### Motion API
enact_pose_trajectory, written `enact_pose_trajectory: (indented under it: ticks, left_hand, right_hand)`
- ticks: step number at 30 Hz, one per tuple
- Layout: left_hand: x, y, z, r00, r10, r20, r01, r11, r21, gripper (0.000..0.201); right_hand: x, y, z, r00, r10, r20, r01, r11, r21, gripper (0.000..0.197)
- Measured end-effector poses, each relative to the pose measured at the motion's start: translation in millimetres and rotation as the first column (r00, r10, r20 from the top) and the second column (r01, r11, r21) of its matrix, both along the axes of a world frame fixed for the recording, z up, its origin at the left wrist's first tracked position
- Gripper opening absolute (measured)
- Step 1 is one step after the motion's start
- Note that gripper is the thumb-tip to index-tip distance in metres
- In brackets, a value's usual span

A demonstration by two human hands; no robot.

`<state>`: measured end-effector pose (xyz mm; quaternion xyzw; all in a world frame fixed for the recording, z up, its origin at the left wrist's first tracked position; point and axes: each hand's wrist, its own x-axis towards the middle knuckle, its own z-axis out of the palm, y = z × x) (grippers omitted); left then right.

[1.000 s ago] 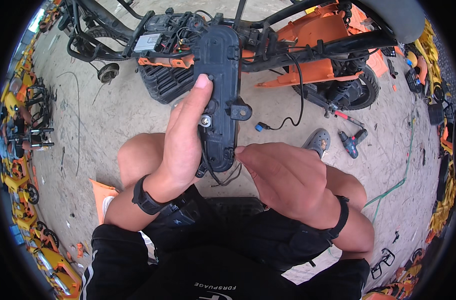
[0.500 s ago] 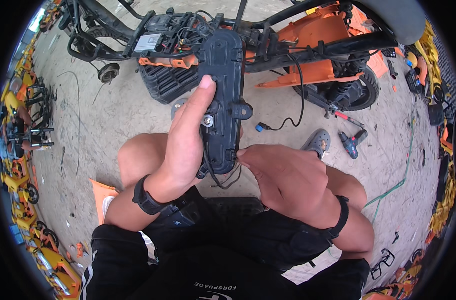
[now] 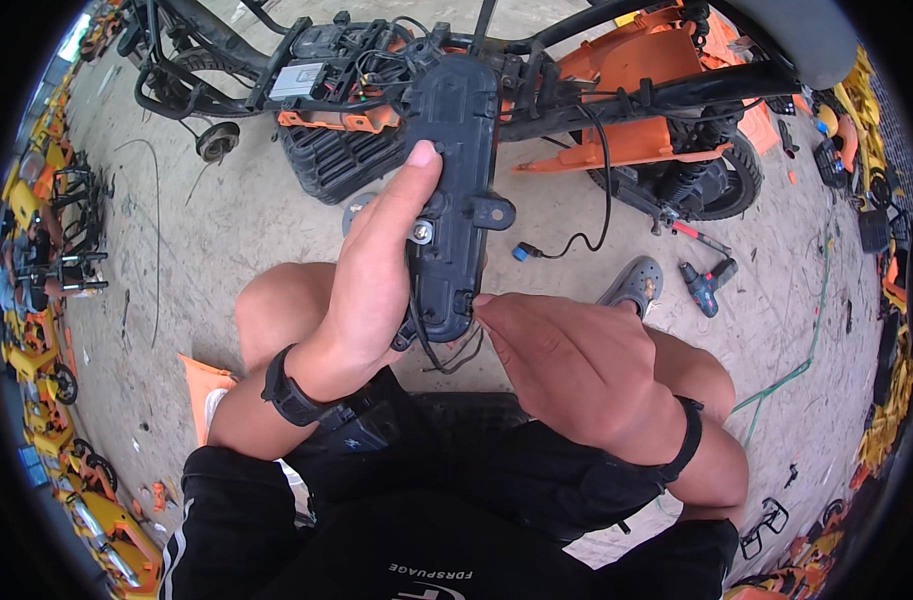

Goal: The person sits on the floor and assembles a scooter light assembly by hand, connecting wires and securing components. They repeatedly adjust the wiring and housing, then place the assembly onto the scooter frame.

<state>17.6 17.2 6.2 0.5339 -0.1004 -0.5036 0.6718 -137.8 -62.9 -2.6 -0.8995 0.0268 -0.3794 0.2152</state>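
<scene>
A long black plastic housing (image 3: 458,185) with rounded ends stands nearly upright before me, a small tab with a hole on its right side. My left hand (image 3: 376,250) grips it from the left, thumb along its face; the other fingers are hidden behind. A round metal fastener (image 3: 420,233) shows beside that hand. My right hand (image 3: 571,365) is closed, thumb and forefinger pinched at a small clip (image 3: 463,303) by the housing's lower right edge. What lies between those fingertips is hidden. A thin dark cable (image 3: 428,352) loops below the housing.
Ahead lies a stripped vehicle frame (image 3: 666,100) with orange panels and a wheel (image 3: 731,180). From it hangs a cable with a blue connector (image 3: 521,253). A cordless drill (image 3: 707,285) and a red-handled tool (image 3: 698,237) lie on the floor at right, near my grey shoe (image 3: 636,283).
The housing and my left hand have shifted slightly to the right. My right hand stays pinched at the lower right edge, with its knuckles turned a little.
</scene>
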Motion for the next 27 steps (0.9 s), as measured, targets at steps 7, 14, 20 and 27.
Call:
enact_pose_trajectory:
  ticks: [7, 14, 20, 27]
  left_hand:
    - [2.0, 0.7, -1.1, 0.99, -0.042, 0.132, 0.041, 0.999, 0.004, 0.056]
    - [-1.0, -2.3, 1.6, 1.0, 0.024, 0.013, -0.025, 0.999, 0.038, 0.055]
    - [5.0, -0.8, -2.5, 0.993, -0.036, -0.11, 0.036, 0.999, -0.003, 0.056]
    - [4.9, -1.6, -3.4, 0.996, -0.031, -0.085, 0.031, 1.0, 0.003, 0.055]
  right_hand:
    - [-4.5, 2.4, 3.4, 0.995, -0.054, -0.081, 0.055, 0.998, 0.012, 0.027]
    - [0.3, 0.0, 7.7, 0.999, -0.023, -0.044, 0.024, 0.999, 0.04, 0.026]
    - [1.0, -5.4, 5.5, 0.993, 0.116, -0.004, -0.114, 0.981, 0.159, 0.028]
    - [0.3, -4.7, 8.1, 0.988, 0.145, -0.055, -0.124, 0.949, 0.29, 0.025]
